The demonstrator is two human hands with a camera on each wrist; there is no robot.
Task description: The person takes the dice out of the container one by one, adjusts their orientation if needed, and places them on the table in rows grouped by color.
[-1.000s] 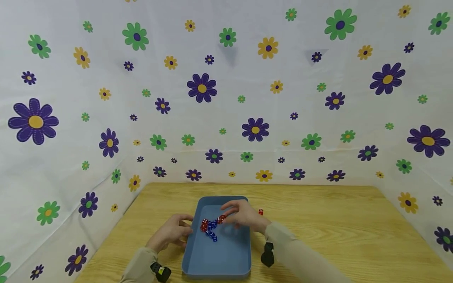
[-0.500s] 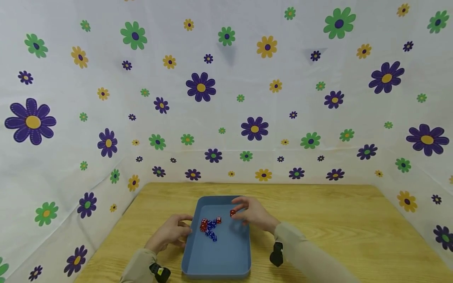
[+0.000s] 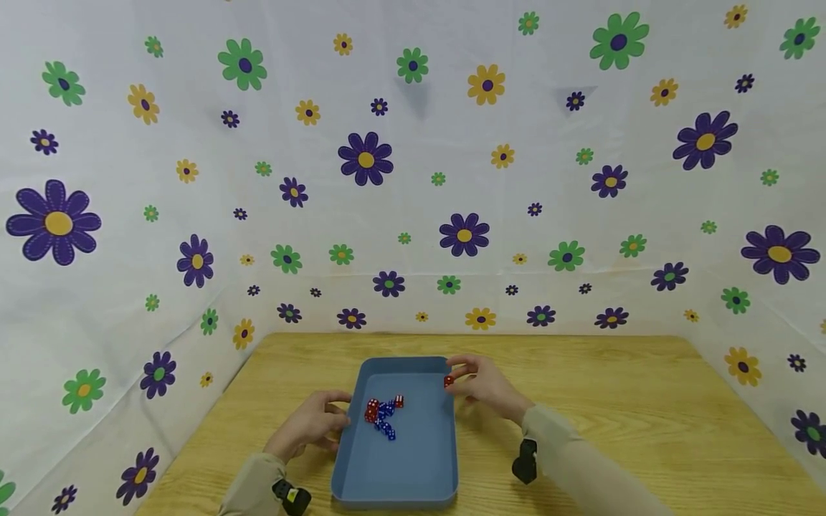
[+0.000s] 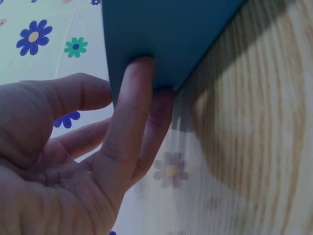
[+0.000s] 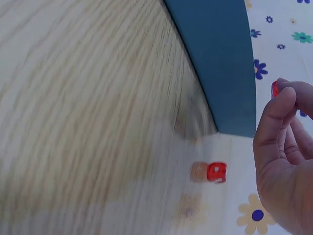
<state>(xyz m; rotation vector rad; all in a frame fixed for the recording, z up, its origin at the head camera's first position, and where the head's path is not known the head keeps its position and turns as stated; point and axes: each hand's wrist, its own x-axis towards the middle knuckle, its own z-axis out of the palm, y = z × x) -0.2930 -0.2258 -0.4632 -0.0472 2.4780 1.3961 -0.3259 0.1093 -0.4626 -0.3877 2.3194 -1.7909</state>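
A blue rectangular tray point(image 3: 400, 466) stands on the table, with several red dice point(image 3: 372, 410) and blue dice point(image 3: 387, 428) clustered left of its middle. My right hand point(image 3: 487, 388) pinches a red die point(image 3: 448, 382) between thumb and fingertips over the tray's right rim; in the right wrist view only a sliver of that held die point(image 5: 275, 89) shows. On the table right of the tray lies another red die point(image 5: 216, 172), hidden behind the right hand in the head view. My left hand point(image 3: 312, 423) touches the tray's left wall with its fingertips point(image 4: 139, 68).
The wood-grained table point(image 3: 581, 416) extends widely to the right of the tray and a little to its left. A white cloth point(image 3: 413, 201) printed with flowers surrounds the table at the back and both sides.
My right hand has picked a red die out of the tray and carried it rightward to the rim. Another red die stays near the cluster. The left hand and tray have not moved.
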